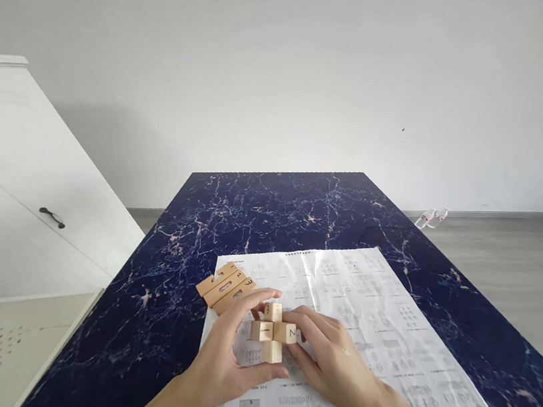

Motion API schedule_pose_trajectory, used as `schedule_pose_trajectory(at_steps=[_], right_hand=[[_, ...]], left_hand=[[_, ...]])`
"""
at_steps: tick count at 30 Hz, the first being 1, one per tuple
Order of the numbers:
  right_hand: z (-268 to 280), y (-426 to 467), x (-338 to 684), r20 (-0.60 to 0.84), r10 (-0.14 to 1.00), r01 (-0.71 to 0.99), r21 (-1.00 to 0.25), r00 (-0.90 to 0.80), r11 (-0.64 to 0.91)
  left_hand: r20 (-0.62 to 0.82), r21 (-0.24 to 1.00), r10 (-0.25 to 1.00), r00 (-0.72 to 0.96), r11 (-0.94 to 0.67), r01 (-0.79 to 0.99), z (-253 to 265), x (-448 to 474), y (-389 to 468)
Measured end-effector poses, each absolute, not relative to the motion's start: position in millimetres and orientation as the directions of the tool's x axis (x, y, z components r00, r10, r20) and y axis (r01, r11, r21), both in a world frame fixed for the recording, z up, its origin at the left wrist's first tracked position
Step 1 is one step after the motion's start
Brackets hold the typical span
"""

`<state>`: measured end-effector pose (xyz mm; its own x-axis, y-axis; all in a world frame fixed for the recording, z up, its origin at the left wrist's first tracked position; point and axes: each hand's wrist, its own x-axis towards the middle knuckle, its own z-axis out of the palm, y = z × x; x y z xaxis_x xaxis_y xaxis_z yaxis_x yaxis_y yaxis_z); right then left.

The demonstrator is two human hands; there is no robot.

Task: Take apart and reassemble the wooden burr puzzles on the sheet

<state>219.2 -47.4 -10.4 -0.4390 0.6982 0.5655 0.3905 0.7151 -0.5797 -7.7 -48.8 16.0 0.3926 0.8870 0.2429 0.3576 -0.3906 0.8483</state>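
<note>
Near the bottom centre of the frame, the person's two hands meet around a pale wooden cross-shaped block assembly [274,332], held above a large white printed paper sheet [387,314]. The left hand [224,355] curves around it from the left, fingers arched past its upper end and thumb under its lower end. The right hand [331,353] closes its fingertips on the right-hand arm, which bears a 2. This grip seems meant to steady the piece from opposite sides while leaving its front exposed: a 1 shows on the left arm, what looks like a 3 at the top, and a plain face at the bottom.

Just beyond the left hand lie three flat tan wooden strips with cut-outs [234,279], side by side and numbered 1, 2 and 3. They overlap the sheet's left edge, probably set there to be within reach yet out of the hands' way; the left fingers hide part of the third. The sheet carries rows of small grey diagrams, too faint to read, and lies spread out, presumably so that its figures can be seen. Beneath it, the dark blue marble-patterned tabletop [275,211] stretches towards the centre of the frame.
</note>
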Motion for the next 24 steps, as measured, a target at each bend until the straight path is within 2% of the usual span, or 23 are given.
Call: schedule_pose_trajectory(at_steps=[7, 13, 18, 21, 24], right_hand=[[-12.4, -49.2, 221.3, 0.574, 0.734, 0.415, -0.606, -0.363, 0.679], [-17.0, -49.4, 221.8, 0.59, 0.74, 0.487, -0.568, -0.322, 0.664], [-12.9, -52.4, 216.6, 0.704, 0.625, 0.55, -0.392, -0.337, 0.738], [-11.1, -52.9, 214.6, 0.735, 0.581, 0.577, -0.318, -0.351, 0.752], [-8.7, -52.9, 215.8, 0.69, 0.614, 0.516, -0.392, -0.383, 0.762]], left_hand=[[0.279, 0.828, 0.865, 0.417, -0.437, 0.351, 9.7, -4.0, -50.6], [0.286, 0.814, 0.832, 0.475, -0.473, 0.337, 11.8, -0.9, -50.4], [0.238, 0.839, 0.814, 0.53, -0.447, 0.31, 3.2, -2.5, -52.1], [0.268, 0.823, 0.828, 0.493, -0.462, 0.33, -2.5, -3.9, -54.1], [0.359, 0.764, 0.827, 0.433, -0.527, 0.374, -2.7, -5.3, -54.2]])
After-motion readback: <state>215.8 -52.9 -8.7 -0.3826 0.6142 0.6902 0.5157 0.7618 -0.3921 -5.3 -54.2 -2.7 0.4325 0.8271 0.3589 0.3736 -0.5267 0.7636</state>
